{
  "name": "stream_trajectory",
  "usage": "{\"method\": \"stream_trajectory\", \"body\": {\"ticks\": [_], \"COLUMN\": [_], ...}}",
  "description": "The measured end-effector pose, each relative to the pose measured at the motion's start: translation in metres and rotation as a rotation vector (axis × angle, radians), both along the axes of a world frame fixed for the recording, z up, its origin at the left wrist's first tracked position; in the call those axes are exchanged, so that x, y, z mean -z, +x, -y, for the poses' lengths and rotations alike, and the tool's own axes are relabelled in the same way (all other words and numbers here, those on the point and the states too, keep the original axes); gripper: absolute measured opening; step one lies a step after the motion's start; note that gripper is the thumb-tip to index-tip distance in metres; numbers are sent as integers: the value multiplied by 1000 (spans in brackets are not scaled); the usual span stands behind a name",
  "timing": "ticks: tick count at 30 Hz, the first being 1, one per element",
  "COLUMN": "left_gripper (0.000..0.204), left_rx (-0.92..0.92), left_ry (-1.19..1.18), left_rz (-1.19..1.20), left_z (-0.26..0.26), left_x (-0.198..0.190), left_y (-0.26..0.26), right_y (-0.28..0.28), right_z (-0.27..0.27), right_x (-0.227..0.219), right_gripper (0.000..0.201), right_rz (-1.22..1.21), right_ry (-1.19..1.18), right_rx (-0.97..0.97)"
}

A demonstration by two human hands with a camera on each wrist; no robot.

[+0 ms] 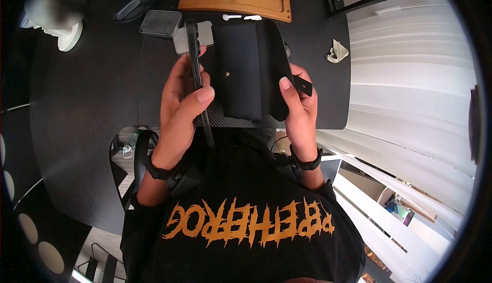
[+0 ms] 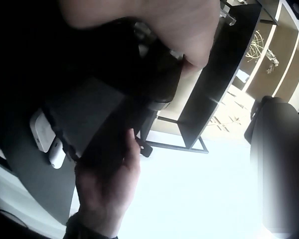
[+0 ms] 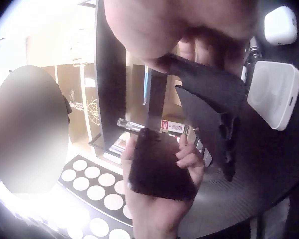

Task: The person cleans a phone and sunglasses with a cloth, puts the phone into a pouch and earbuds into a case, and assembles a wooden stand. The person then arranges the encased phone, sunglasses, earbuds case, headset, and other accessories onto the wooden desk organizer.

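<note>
My left hand (image 1: 179, 96) grips a black smartphone (image 1: 193, 47), seen edge-on in the head view, with the thumb on its near edge. In the right wrist view the phone's dark face (image 3: 162, 167) shows, fingers wrapped at its sides. On the other side, my right hand (image 1: 301, 103) holds a black leather-look wallet (image 1: 238, 63) spread open, thumb on its right part. A small metal snap (image 1: 227, 74) sits on the wallet's left panel. A strap tab (image 1: 303, 86) with a hole sticks out by the right fingers. Phone and wallet are side by side above the table's front edge.
Behind the hands, a wooden organiser (image 1: 241, 1) stands on the dark table (image 1: 87, 88). A grey square box (image 1: 160, 23) and a light grey piece (image 1: 180, 42) lie left of the wallet. A crumpled cloth (image 1: 337, 51) is near the right edge, by white curtains (image 1: 405, 68).
</note>
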State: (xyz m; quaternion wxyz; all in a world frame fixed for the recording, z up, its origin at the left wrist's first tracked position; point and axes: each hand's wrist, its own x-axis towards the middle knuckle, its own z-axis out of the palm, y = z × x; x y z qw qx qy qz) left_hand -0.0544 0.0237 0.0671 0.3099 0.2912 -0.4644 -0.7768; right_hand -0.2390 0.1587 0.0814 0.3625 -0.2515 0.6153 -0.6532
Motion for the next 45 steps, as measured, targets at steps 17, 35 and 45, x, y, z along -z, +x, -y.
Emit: {"method": "stream_trajectory", "body": {"ticks": [17,35,45], "left_gripper": [59,72,76], "left_rx": [356,458,404], "left_ry": [-12,18,-77], "left_rz": [-154,-261,-150], "left_z": [-5,-8,-14], "left_x": [-23,-34,-34], "left_y": [-3,-10,-18], "right_y": [15,15,14], "right_z": [13,20,19], "right_x": [2,10,11], "right_gripper": [23,18,12], "right_rz": [-41,-87,30], "right_ry": [-38,-38,-88], "right_rx": [-107,10,55]}}
